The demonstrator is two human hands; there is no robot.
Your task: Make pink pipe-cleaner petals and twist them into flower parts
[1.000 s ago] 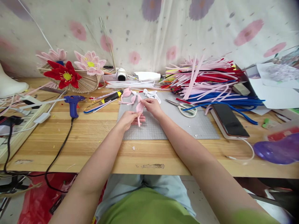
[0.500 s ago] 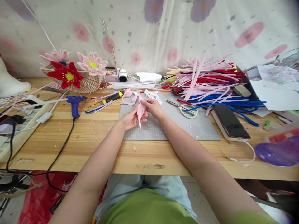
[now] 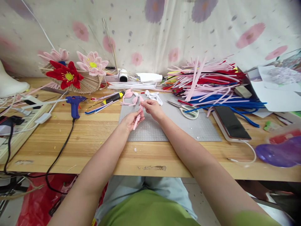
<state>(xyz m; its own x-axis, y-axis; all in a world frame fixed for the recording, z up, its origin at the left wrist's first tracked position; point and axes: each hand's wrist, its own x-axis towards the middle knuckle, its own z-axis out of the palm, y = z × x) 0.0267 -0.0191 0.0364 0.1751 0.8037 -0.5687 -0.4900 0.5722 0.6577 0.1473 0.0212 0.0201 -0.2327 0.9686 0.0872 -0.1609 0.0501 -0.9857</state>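
Over the grey cutting mat [image 3: 188, 131], my left hand [image 3: 131, 121] is closed around a pink pipe-cleaner petal [image 3: 136, 121], whose stem end points down toward me. My right hand [image 3: 152, 108] pinches the petal's upper part between thumb and fingers. Much of the petal is hidden by the fingers. Just behind my hands lie more pink pipe-cleaner petals [image 3: 128, 93] and a white pipe-cleaner piece [image 3: 154, 96]. Scissors [image 3: 188, 112] with pale handles rest on the mat to the right of my right hand.
On the left are a blue glue gun [image 3: 74, 105], a yellow-black utility knife [image 3: 114, 98], a power strip [image 3: 25, 128] and pipe-cleaner flowers [image 3: 67, 75]. A heap of pipe cleaners [image 3: 204, 81] lies at the back right, near a phone [image 3: 231, 122] and a purple container [image 3: 279, 152].
The petal has turned in my hands: its broad face showed before, and now it appears narrower. Its stem end has swung to the left, and my left fingers have closed more around it.
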